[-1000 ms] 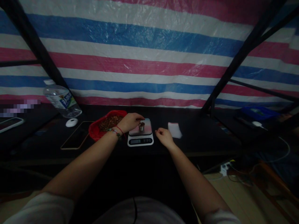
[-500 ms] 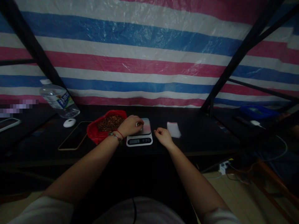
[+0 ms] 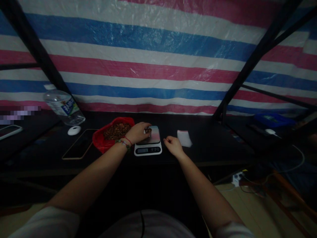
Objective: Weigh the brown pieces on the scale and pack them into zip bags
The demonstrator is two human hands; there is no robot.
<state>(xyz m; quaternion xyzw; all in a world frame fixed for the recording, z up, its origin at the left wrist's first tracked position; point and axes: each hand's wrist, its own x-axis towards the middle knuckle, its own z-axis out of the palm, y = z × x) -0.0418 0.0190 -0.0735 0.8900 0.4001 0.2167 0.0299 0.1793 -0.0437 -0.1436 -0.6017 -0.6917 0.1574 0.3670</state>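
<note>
My left hand [image 3: 138, 133] is over the plate of a small white kitchen scale [image 3: 149, 153], its thumb and fingers curled around a few brown pieces [image 3: 148, 130]. From here I cannot tell whether those pieces rest on the plate. Beside that wrist lies an open red plastic bag [image 3: 99, 140] filled with brown, nut-like or dried bits [image 3: 117, 130]. My right hand [image 3: 174, 145] rests on the table just right of the scale, fingers curled closed, nothing visible in them. A small stack of clear plastic bags [image 3: 184, 138] lies beyond it.
On the left are a phone [image 3: 80, 145], a white oval object [image 3: 74, 130] and a clear plastic bottle [image 3: 64, 105]. Black metal posts [image 3: 232, 86] frame the table, with a striped tarp [image 3: 148, 66] behind. A blue item [image 3: 273, 119] lies far right.
My left hand's fingers have shifted slightly, and brown pieces now show between them where a pale gap showed before. The right hand stays put.
</note>
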